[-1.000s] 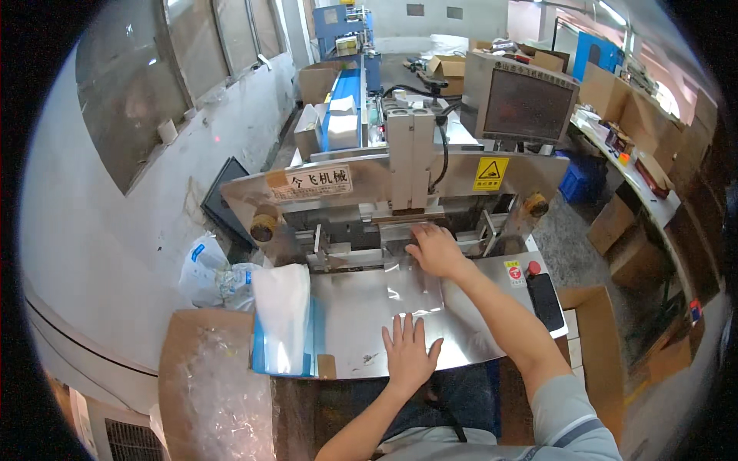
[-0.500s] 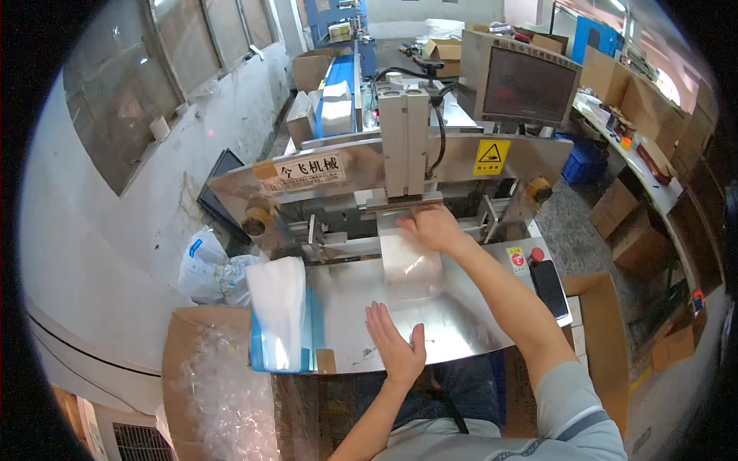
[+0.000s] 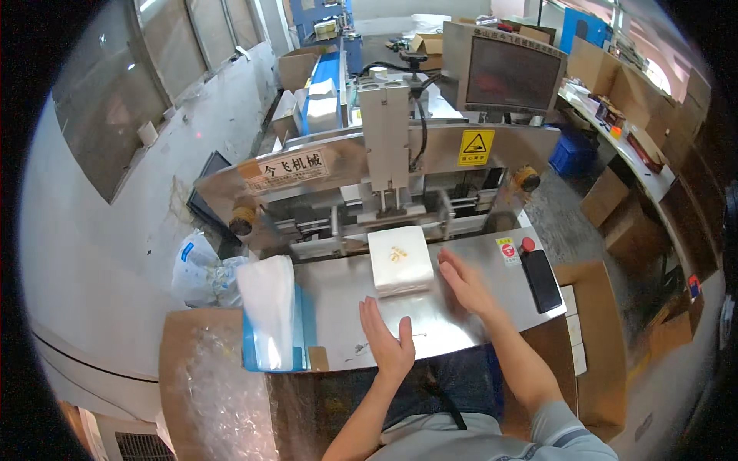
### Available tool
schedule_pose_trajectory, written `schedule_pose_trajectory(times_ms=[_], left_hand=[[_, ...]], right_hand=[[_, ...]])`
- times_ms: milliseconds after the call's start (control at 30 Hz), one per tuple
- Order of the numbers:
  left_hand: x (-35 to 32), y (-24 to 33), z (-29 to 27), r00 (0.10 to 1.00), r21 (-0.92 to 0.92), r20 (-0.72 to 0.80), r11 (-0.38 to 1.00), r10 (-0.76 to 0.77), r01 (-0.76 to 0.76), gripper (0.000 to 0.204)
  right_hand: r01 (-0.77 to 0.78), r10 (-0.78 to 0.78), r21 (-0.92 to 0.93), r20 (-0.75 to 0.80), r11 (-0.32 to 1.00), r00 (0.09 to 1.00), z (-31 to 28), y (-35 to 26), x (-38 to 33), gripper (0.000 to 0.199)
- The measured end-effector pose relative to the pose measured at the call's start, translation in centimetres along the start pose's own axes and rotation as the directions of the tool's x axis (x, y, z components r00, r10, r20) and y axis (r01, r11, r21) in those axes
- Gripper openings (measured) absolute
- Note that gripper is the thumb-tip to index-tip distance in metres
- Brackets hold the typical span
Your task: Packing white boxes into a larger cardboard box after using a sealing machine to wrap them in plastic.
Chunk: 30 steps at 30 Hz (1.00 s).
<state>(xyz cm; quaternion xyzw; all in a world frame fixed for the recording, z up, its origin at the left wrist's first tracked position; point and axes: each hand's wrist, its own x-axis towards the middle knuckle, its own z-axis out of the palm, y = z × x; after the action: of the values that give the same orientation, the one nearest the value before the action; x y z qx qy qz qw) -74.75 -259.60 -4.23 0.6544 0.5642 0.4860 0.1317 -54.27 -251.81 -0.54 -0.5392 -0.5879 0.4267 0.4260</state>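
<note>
A square white stack with a gold mark on top, which looks like paper napkins (image 3: 401,261), lies on the steel table (image 3: 338,307) at the mouth of the machine (image 3: 384,138). Clear film seems to shine along its near edge. My right hand (image 3: 467,286) is beside the stack on the right, fingers stretched, not holding it. Just in front of the stack, to the left, my left hand (image 3: 388,338) is held open with its palm turned inward and nothing in it. A blue holder (image 3: 307,326) with a pile of whitish plastic bags (image 3: 267,307) stands at the table's left end.
Left below the table is a cardboard box (image 3: 173,346) full of clear plastic. Another carton (image 3: 603,338) with white stacks stands at the right. A red button (image 3: 527,244) and a black phone-like slab (image 3: 543,280) are on the table's right end. A monitor (image 3: 511,77) rises behind.
My right hand has drawn back from the machine's mouth to the right. The white stack now sits where a clear bag lay, and the machine's front plate has shifted. My left hand stays open.
</note>
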Motion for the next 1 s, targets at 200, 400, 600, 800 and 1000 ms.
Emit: schedule_pose_trajectory(times_ms=[200, 400, 600, 800, 1000], left_hand=[[2.6, 0.4, -0.1, 0.969, -0.278, 0.052, 0.928, -0.243, 0.248, 0.072], [8.0, -3.9, 1.8, 0.917, -0.384, 0.108, 0.835, -0.383, 0.394, 0.072], [10.7, -4.4, 2.1, 0.879, -0.355, 0.296, 0.812, -0.373, 0.464, 0.061], [8.4, -0.8, -1.5, 0.842, -0.539, 0.413, 0.652, -0.347, 0.533, 0.056], [6.4, 3.7, -3.5, 0.661, -0.400, 0.750, 0.791, -0.008, 0.464, 0.055]], right_hand=[[-0.021, 0.024, 0.134, -0.023, 0.991, 0.999, 0.9, 1.3, -0.8, 0.064], [-0.033, 0.052, 0.180, -0.101, 0.983, 0.994, 2.8, 0.6, 1.4, 0.066], [-0.010, 0.012, 0.240, -0.006, 0.971, 1.000, 4.4, -0.4, 2.1, 0.063], [-0.058, 0.063, 0.311, -0.005, 0.949, 0.998, 1.0, 0.2, -2.7, 0.069], [-0.265, 0.081, 0.382, 0.433, 0.886, 0.897, -4.8, -1.7, -7.3, 0.087]])
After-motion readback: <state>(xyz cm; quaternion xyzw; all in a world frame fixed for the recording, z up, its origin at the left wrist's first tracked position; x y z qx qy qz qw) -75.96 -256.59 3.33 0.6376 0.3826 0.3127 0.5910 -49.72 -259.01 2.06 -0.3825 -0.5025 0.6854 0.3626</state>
